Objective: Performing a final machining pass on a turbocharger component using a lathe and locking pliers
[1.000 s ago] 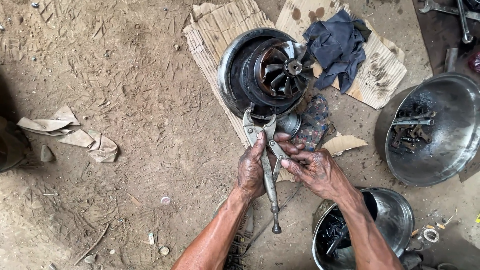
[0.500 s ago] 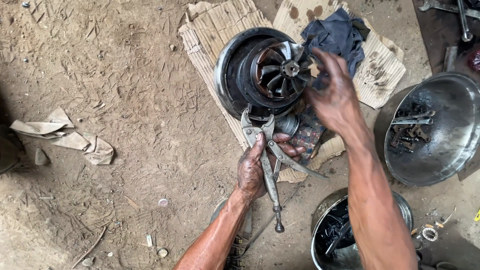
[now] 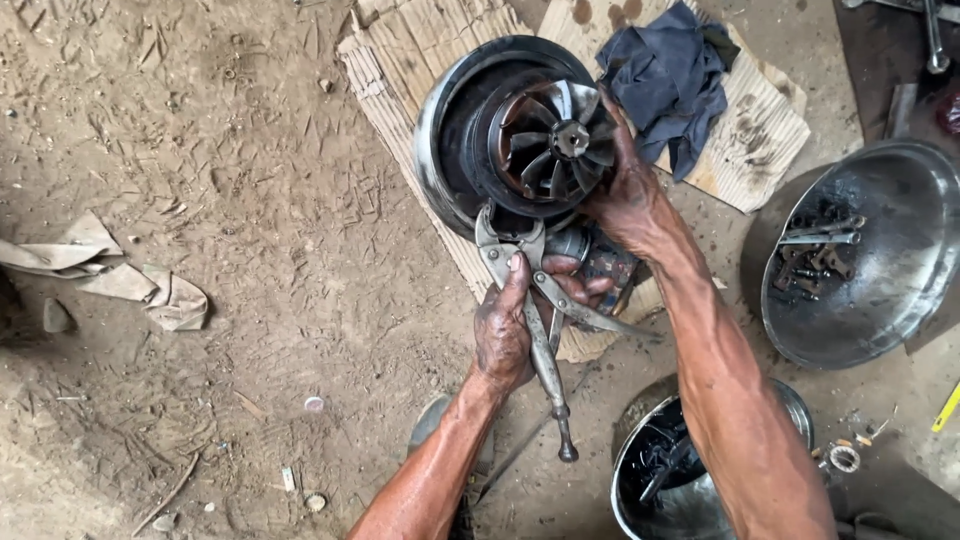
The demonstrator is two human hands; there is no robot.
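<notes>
Left hand [image 3: 510, 330] clamped on locking pliers [image 3: 535, 300], right hand [image 3: 625, 195] gripping turbine wheel [image 3: 550, 145], plier tips hidden beneath it

We look from one head-worn camera, facing almost straight down at the dirt floor [image 3: 200, 150], close enough that our own forearms rise from six o'clock. The turbine [image 3: 545, 140] sits just toward twelve o'clock of centre, a steel bowl [image 3: 900, 290] cut off at three o'clock.
</notes>
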